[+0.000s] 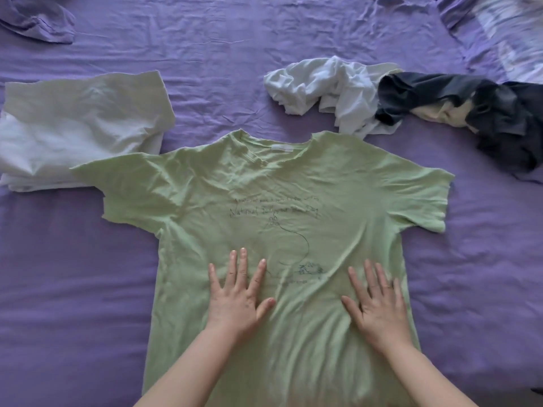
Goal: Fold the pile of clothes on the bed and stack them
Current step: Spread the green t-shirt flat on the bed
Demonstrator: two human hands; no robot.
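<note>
On the left of the purple bedsheet [88, 259] sits a folded stack of white cotton garments [79, 133]. A pale green printed T-shirt [279, 207] lies flat, front up — the left hand [238, 298] and right hand [379, 304] press on its lower chest, fingers spread. Upper right lies a crumpled white garment [329, 83] tangled with dark grey clothing [476, 113], possibly shorts.

T-shirt [279, 230] spread flat on bed [73, 289]; folded stack [79, 133] behind-left; unfolded pile [396, 104] behind-right; both hands on shirt.
</note>
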